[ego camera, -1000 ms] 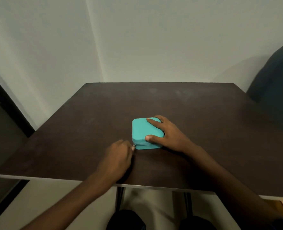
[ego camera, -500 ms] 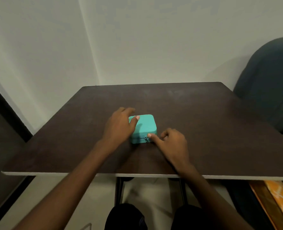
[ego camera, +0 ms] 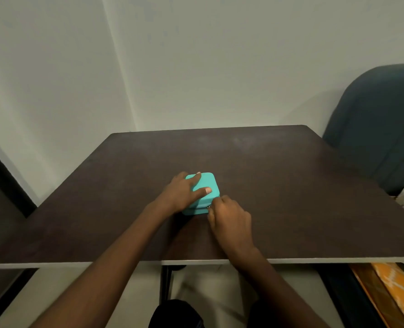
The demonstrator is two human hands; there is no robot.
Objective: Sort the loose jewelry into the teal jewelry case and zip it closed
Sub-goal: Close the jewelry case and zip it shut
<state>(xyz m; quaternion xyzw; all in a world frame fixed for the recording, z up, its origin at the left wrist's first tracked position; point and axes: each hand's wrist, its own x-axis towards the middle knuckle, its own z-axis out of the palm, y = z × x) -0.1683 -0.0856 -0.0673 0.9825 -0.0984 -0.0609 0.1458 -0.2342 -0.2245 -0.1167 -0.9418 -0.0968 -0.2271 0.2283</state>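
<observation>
Both bare forearms reach forward, the left hand (ego camera: 183, 194) lying palm-down with thumb and forefinger spread straight over the case (ego camera: 208, 183) lid, the right hand (ego camera: 229, 221) curled, its fingertips pinching the zip pull (ego camera: 208, 206) at the case's near right corner.

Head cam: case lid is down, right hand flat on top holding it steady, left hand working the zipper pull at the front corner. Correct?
Hands are swapped. In the head view the left hand lies with straight fingers on top of the teal jewelry case, steadying it, and the right hand pinches the zipper pull at the front corner. The lid is down, as you said.
</observation>
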